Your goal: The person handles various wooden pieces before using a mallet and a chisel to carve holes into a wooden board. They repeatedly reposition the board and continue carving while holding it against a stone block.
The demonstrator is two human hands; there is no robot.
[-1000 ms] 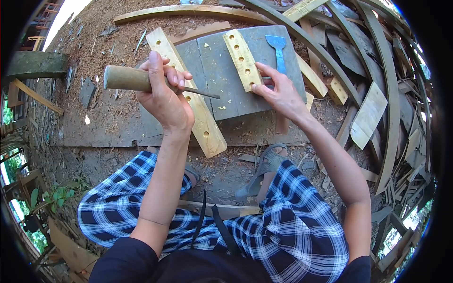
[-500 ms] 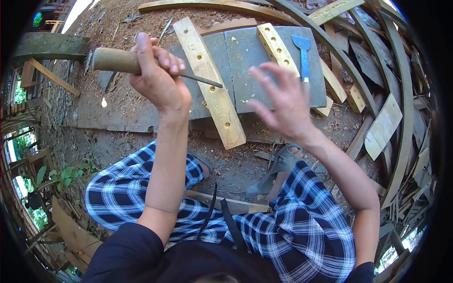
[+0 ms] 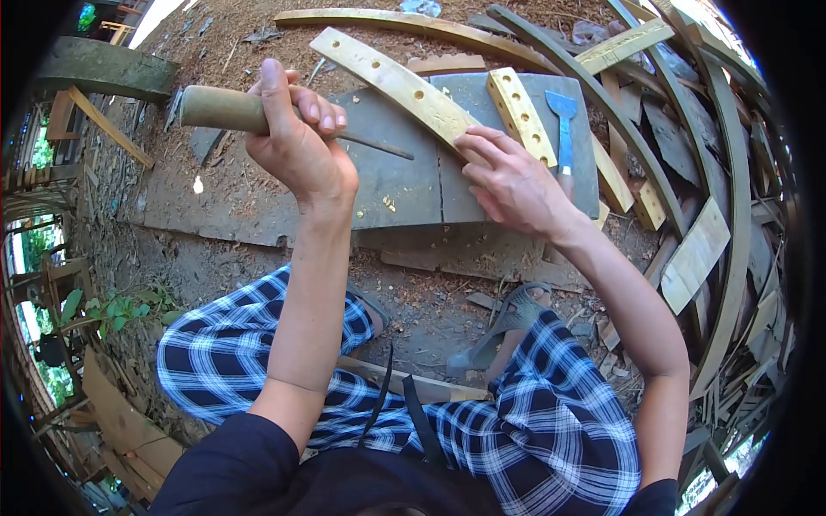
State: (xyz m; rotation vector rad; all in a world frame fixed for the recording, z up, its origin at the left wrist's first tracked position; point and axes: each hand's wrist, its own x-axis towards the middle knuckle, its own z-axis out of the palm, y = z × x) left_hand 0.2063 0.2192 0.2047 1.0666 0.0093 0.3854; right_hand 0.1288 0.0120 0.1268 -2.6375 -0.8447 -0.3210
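Observation:
My left hand is closed around the thick round wooden handle of a tool. Its thin metal shaft points right, over the grey work board. My right hand grips the near end of a pale wooden strip with several round recesses. That strip lies slanted across the board, its far end reaching past the edge at upper left. Beyond my right hand is a shorter wooden block with a row of holes. A blue flat-bladed scraper lies beside that block.
Curved wooden strips and offcuts are heaped along the right side. A long curved piece lies across the back. Wood chips and shavings cover the ground. A thick slab stands at upper left.
My right hand, spread and blurred before, has closed on the near end of the wooden strip. The strip has swung away from me into a flatter slant. My left hand keeps its hold.

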